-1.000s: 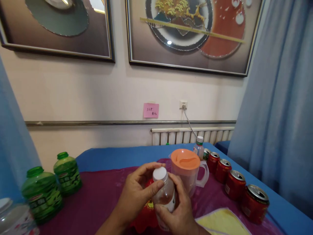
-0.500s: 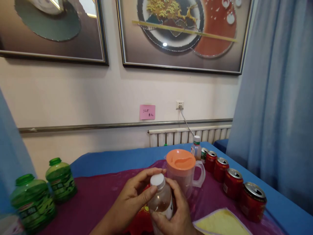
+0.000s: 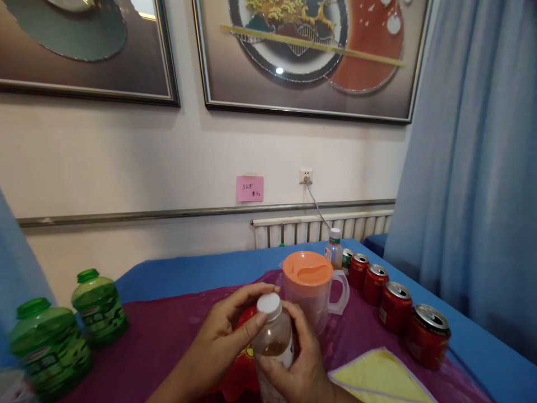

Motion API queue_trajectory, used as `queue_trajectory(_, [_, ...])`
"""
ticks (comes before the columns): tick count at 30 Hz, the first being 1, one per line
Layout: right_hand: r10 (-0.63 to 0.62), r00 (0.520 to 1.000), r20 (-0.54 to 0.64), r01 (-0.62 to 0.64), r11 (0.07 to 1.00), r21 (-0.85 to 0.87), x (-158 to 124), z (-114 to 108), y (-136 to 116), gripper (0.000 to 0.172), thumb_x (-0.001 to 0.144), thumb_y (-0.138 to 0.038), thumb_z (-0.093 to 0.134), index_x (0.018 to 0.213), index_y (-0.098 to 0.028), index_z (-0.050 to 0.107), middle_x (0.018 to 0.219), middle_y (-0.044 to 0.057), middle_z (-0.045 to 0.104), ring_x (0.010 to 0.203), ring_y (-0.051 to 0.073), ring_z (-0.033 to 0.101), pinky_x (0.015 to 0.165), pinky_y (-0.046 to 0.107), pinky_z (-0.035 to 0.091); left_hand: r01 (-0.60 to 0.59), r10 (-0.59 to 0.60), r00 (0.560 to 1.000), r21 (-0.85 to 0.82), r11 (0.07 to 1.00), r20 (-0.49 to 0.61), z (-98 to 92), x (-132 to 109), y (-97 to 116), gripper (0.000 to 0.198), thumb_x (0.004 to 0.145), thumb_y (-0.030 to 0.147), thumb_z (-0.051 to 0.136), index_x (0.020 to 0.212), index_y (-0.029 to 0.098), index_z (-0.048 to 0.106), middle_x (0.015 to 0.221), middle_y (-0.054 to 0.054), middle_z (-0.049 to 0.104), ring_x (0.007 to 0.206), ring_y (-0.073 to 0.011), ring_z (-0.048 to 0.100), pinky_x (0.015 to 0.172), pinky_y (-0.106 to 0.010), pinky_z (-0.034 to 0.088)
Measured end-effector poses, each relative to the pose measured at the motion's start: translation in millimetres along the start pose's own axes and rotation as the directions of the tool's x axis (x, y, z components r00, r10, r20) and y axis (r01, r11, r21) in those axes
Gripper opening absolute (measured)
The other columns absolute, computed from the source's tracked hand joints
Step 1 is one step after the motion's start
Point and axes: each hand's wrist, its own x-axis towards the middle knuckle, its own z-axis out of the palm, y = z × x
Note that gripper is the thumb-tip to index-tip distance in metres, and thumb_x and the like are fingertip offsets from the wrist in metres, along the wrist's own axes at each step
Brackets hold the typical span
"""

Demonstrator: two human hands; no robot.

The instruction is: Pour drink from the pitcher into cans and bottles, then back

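A clear plastic bottle [image 3: 272,340] with a white cap [image 3: 269,304] stands upright in front of me. My right hand [image 3: 298,358] is wrapped around its body, thumb in front and fingers behind on the right side. Around the cap and neck curl the thumb and fingers of my left hand [image 3: 226,330], coming from the left. A brownish tint shows inside the bottle, and its lower part is cut off by the frame. Partly hidden behind my hands lies a red item [image 3: 243,364] with yellow print. Just beyond stands a clear pitcher [image 3: 306,299] with an orange lid [image 3: 308,268].
Two green bottles [image 3: 50,347] stand at left. Several red cans [image 3: 395,310] line the right side, with another white-capped bottle [image 3: 334,252] at their far end. A yellow cloth [image 3: 380,378] lies at front right on the purple cover [image 3: 163,336] over the blue table [image 3: 176,274].
The view has shifted slightly, so the surroundings sit a little further left and higher. Both hands keep nearly the same hold on the bottle, and its cap is still on.
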Motion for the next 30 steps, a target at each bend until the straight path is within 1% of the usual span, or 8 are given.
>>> queue_trajectory(4, [-0.036,0.999,-0.011,0.036,0.999,-0.015,-0.3,1.8,-1.7,0.069,0.067,-0.022,0.070,0.132,-0.028,0.048,0.115,0.005,0.066,0.101,0.025,0.068,0.091,0.037,0.057,-0.017,0.023,0.997,0.078,0.997,-0.078,1.7,0.5,-3.6,0.047,0.074,0.041,0.080,0.117,0.025,0.071,0.121,-0.010,0.073,0.115,-0.0296,0.066,0.102,-0.039,0.053])
queue_trajectory(7, [-0.023,0.999,-0.027,0.023,1.000,-0.018,-0.3,3.2,-2.1,0.071,0.065,-0.024,0.071,0.132,-0.027,0.048,0.117,0.006,0.066,0.101,0.026,0.068,0.091,0.039,0.057,0.001,0.018,0.991,0.137,0.991,-0.135,0.4,1.0,-7.9,0.044,0.073,0.042,0.082,0.112,0.026,0.072,0.115,-0.008,0.075,0.109,-0.0286,0.069,0.099,-0.038,0.055])
queue_trajectory(12, [-0.026,1.000,-0.012,0.025,0.999,-0.035,2.8,3.8,-0.5,0.069,0.064,-0.023,0.073,0.129,-0.027,0.050,0.114,0.006,0.067,0.100,0.026,0.068,0.089,0.037,0.058,0.007,-0.007,1.000,0.039,0.999,-0.014,-4.5,0.5,-9.9,0.043,0.081,0.044,0.073,0.121,0.028,0.068,0.128,-0.009,0.071,0.119,-0.0285,0.065,0.104,-0.038,0.053])
queue_trajectory(14, [-0.051,0.999,-0.008,0.050,0.998,-0.044,3.3,4.0,0.7,0.071,0.062,-0.022,0.074,0.129,-0.027,0.050,0.113,0.005,0.067,0.099,0.026,0.069,0.089,0.037,0.058,0.000,0.001,1.000,0.058,0.998,-0.012,-4.4,0.5,-10.3,0.048,0.081,0.044,0.073,0.126,0.030,0.066,0.134,-0.008,0.068,0.124,-0.0283,0.062,0.106,-0.037,0.052])
queue_trajectory(18, [-0.068,0.998,-0.008,0.068,0.997,-0.046,3.1,4.4,1.6,0.072,0.061,-0.020,0.073,0.129,-0.027,0.049,0.111,0.004,0.067,0.095,0.024,0.069,0.086,0.035,0.059,-0.011,0.039,0.989,0.195,0.981,-0.140,-1.2,1.9,-11.1,0.048,0.069,0.043,0.083,0.113,0.028,0.072,0.117,-0.007,0.075,0.110,-0.0294,0.069,0.097,-0.036,0.057])
queue_trajectory(20, [-0.063,0.998,-0.003,0.063,0.998,-0.032,3.4,4.4,1.0,0.072,0.062,-0.020,0.072,0.129,-0.027,0.048,0.112,0.005,0.067,0.096,0.024,0.069,0.086,0.035,0.059,-0.001,0.034,0.985,0.191,0.982,-0.167,-0.4,2.3,-9.9,0.044,0.068,0.043,0.084,0.108,0.027,0.073,0.110,-0.007,0.076,0.105,-0.0294,0.071,0.094,-0.037,0.058])
queue_trajectory(27, [-0.066,0.998,-0.008,0.066,0.998,-0.002,2.5,7.4,2.3,0.074,0.063,-0.020,0.072,0.131,-0.031,0.046,0.117,0.003,0.065,0.101,0.025,0.068,0.089,0.036,0.057,0.061,-0.057,0.997,-0.079,0.995,0.052,-4.2,0.7,-4.7,0.052,0.079,0.045,0.075,0.127,0.029,0.065,0.130,-0.010,0.070,0.122,-0.0292,0.064,0.104,-0.040,0.052])
queue_trajectory(30, [-0.057,0.998,-0.003,0.057,0.998,-0.009,0.2,7.1,3.2,0.073,0.063,-0.021,0.072,0.131,-0.032,0.046,0.115,0.002,0.064,0.101,0.025,0.067,0.090,0.037,0.056,0.029,-0.029,1.000,-0.029,0.999,0.003,-2.6,1.8,-7.4,0.054,0.073,0.044,0.081,0.122,0.028,0.067,0.125,-0.010,0.071,0.118,-0.0290,0.066,0.100,-0.036,0.054])
